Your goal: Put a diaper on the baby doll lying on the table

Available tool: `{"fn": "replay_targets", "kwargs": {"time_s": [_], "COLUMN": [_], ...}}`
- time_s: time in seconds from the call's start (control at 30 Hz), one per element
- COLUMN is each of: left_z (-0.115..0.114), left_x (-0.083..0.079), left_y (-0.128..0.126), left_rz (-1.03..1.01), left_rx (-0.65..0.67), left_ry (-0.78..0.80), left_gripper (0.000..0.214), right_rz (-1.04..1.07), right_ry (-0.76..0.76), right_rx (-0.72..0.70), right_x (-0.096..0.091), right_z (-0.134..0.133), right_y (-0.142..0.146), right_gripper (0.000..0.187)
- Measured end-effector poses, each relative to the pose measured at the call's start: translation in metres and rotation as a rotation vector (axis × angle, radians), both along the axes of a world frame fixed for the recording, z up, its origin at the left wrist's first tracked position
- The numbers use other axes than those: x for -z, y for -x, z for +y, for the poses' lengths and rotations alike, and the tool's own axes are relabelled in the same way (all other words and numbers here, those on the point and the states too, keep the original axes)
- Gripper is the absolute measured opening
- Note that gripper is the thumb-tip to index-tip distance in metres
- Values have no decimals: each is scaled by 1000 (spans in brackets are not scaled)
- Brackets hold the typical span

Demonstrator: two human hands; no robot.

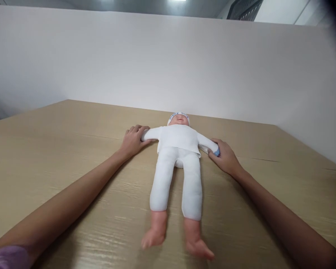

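A baby doll (pixel 177 140) lies on its back on the wooden table, feet toward me. It wears a white long-sleeved top, white trousers and a white cap with blue lettering; its feet are bare. My left hand (pixel 134 139) is closed around the end of the doll's sleeve on the left, hiding the doll's hand there. Around the other sleeve's end, which has a blue cuff (pixel 217 152), my right hand (pixel 224 156) is closed as well. Both doll arms are spread out sideways.
The light brown table (pixel 72 149) has thin seams in its surface. A pale partition wall (pixel 156 63) rises along its far edge and continues down the right side. Above the wall, a ceiling light (pixel 178 0) shows.
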State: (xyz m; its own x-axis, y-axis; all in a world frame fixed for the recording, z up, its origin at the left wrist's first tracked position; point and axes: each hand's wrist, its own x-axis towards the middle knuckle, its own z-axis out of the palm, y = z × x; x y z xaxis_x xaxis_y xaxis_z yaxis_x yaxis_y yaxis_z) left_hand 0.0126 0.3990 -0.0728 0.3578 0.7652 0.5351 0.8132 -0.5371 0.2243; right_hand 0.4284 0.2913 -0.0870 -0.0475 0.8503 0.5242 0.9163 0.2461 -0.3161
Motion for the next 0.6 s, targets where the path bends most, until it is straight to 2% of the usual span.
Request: {"fn": "replay_targets", "kwargs": {"time_s": [0.2, 0.33, 0.47, 0.6], "left_z": [17, 21, 14, -2], "left_x": [8, 12, 11, 8], "left_y": [28, 33, 29, 28], "left_rz": [-22, -27, -45, -42], "left_rx": [49, 53, 25, -23], "left_ry": [50, 119, 186, 254], "left_gripper": [50, 52, 55, 58], "right_rz": [-59, -44, -23, -25], "right_ry": [-54, -74, -39, -15], "right_rx": [86, 66, 47, 59], "right_x": [7, 11, 14, 16], "right_z": [3, 5, 8, 5], "right_y": [-13, -19, -24, -22], "right_gripper": [49, 55, 55, 59]}}
